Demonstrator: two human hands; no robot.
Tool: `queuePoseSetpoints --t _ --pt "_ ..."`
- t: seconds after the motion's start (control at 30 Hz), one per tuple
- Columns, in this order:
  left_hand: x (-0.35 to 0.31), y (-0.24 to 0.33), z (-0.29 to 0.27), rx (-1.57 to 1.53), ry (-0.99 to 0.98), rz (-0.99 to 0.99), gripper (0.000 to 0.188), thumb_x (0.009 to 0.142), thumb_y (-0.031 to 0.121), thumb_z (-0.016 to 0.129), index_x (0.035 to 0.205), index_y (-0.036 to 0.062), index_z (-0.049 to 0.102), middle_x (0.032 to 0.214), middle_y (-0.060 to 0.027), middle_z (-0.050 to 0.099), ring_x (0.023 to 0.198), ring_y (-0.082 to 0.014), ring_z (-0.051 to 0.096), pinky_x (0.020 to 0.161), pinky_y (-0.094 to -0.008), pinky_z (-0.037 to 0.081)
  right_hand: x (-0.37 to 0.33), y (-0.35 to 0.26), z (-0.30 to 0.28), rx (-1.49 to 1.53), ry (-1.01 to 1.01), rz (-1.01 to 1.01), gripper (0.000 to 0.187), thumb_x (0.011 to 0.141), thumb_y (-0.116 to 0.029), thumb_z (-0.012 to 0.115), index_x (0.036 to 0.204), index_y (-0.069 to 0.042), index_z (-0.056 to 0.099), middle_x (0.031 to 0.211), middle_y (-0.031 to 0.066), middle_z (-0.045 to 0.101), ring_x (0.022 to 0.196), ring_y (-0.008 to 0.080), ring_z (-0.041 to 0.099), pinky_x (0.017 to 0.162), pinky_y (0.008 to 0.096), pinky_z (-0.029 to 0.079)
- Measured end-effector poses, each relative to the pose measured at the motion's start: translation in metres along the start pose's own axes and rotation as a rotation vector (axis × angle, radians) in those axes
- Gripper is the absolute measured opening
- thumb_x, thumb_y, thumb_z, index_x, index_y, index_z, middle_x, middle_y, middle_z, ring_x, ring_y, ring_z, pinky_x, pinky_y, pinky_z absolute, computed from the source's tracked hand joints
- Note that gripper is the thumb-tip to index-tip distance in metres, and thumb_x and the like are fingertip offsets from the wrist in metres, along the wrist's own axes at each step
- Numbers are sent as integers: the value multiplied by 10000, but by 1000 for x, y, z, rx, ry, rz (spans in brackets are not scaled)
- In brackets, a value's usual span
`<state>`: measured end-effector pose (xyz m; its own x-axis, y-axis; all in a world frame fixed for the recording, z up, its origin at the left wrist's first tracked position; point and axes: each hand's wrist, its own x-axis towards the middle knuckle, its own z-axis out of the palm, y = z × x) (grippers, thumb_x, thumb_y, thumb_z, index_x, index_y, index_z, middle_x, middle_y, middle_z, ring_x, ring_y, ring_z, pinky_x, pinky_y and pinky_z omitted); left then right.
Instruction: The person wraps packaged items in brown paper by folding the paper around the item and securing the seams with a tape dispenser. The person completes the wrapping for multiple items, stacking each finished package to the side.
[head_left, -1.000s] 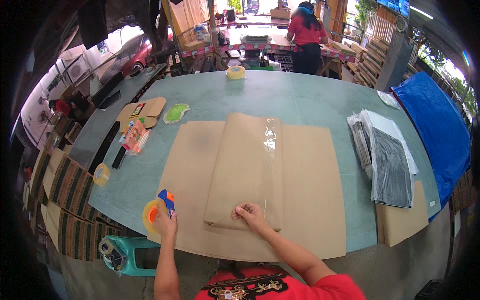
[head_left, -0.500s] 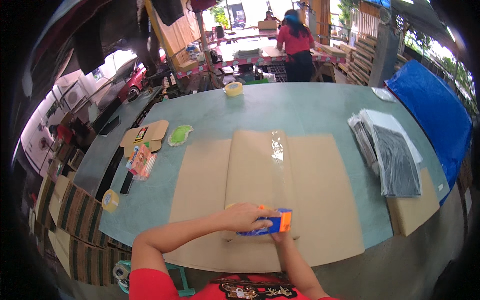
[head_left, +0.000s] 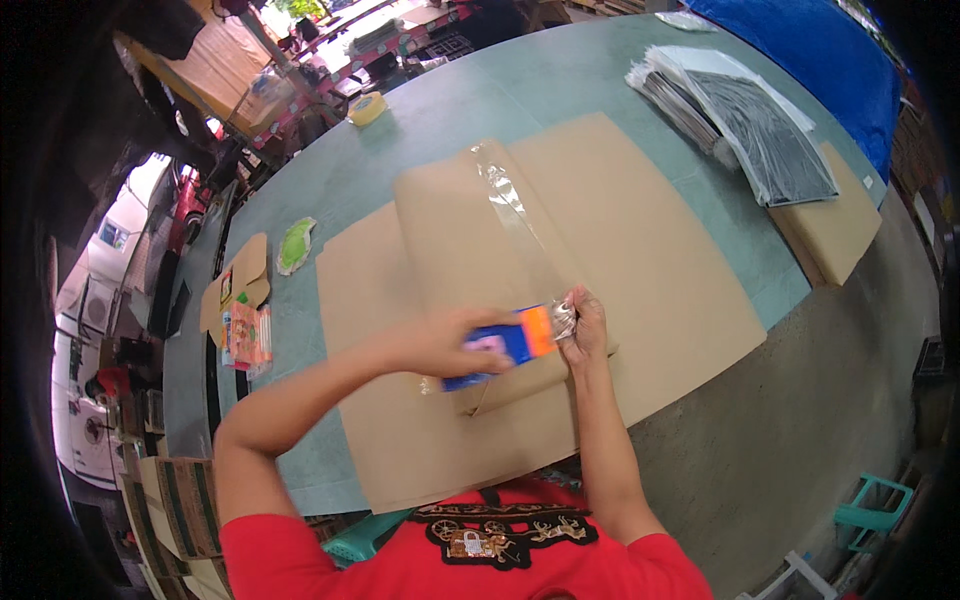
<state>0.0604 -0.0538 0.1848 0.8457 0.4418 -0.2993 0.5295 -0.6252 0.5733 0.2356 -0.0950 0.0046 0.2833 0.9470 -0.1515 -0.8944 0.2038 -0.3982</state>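
Seemingly, hands [head_left: 450, 340] clamp dispenser [head_left: 520, 338] and tape [head_left: 563, 320], with bare cardboard [head_left: 680, 290] rightward to its edge.

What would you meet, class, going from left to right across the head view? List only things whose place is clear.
Pink packet → green pad → yellowish tape roll → blue-and-orange tape dispenser → right hand → plastic-wrapped stack → turquoise stool at the right.
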Motion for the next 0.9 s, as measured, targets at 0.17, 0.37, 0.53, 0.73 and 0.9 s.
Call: queuePoseSetpoints --t 0.17,0.37,0.53,0.73,0.9 --pt "-8 -21 -9 -60 -194 -282 528 772 438 587 1187 118 522 1102 -144 572 993 -273 549 862 -343 419 -9 -13 10 24 -60 79 242 853 -236 557 693 -57 530 562 4 467 418 64 393 350 176 287" --pt "33 -24 -5 136 -278 -391 543 718 444 618 1162 138 553 1062 -134 593 923 -258 583 817 -327 460 -6 -37 13 -1185 82 -157 293 765 -226 652 913 13 568 715 64 556 596 152 516 519 270 429" --pt "38 -24 -2 167 -274 -338 527 705 444 621 1134 139 576 1040 -142 602 921 -270 585 813 -331 462 -18 -74 29 -2490 399 -723 667 750 -254 610 1293 6 322 1263 176 391 1146 342 373 940 503 275" --pt "40 -30 -1 313 -310 -165 560 683 455 622 1093 75 593 989 -175 610 896 -287 592 783 -334 471 -49 -11 30 -2271 -707 -249 607 902 -434 286 1347 -25 229 1417 131 198 1319 307 135 1062 458 109" --pt "26 -25 -12 280 -448 -192 606 661 478 623 1094 56 589 983 -177 611 895 -281 593 788 -344 463 -50 -13 22 -2354 -621 -280 607 910 -453 207 1347 -33 239 1422 110 193 1323 247 144 1077 383 99"
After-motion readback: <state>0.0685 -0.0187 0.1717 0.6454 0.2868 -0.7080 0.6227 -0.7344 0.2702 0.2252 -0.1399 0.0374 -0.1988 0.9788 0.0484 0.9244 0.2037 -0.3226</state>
